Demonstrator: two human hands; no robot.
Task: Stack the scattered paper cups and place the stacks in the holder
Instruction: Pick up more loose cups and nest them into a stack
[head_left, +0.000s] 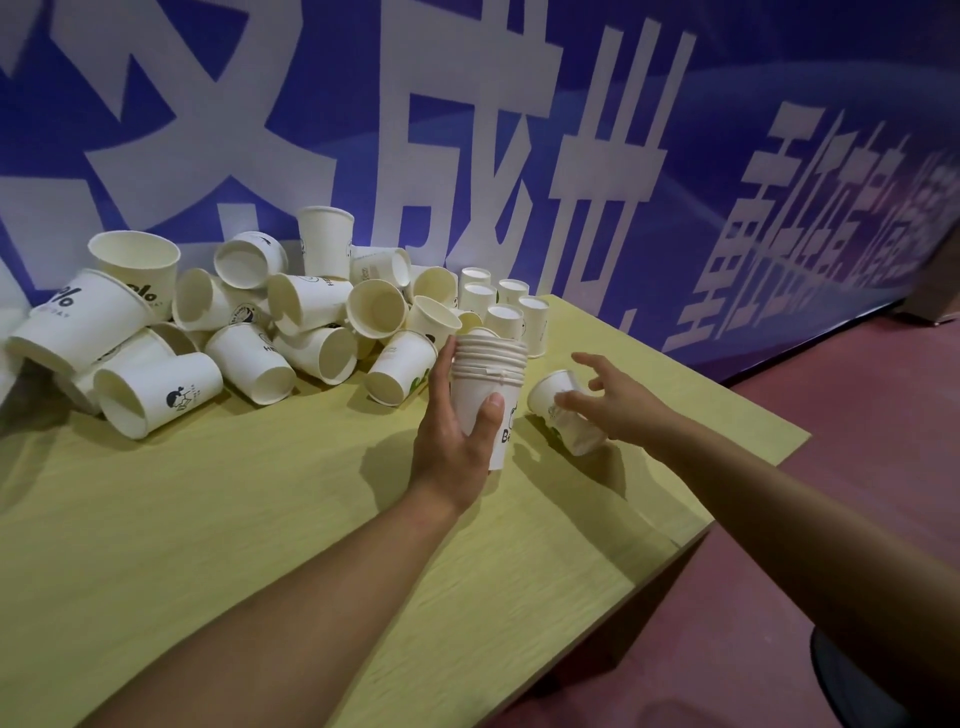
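Observation:
My left hand (457, 431) grips an upright stack of several nested white paper cups (488, 379) just above the yellow-green table (208, 519). To its right a single paper cup (558, 410) lies on its side with its mouth toward the stack. My right hand (613, 402) is over that cup with fingers spread and loosely bent, touching or nearly touching it. A large heap of scattered white cups (234, 322) lies at the back left. Behind the stack, several cups (504, 306) stand upside down in a group. No holder shows.
A blue banner with large white characters (519, 130) hangs right behind the table. The table's right edge (748, 499) runs diagonally, with dark red floor (831, 571) beyond it. A dark round object (852, 675) sits on the floor at the lower right.

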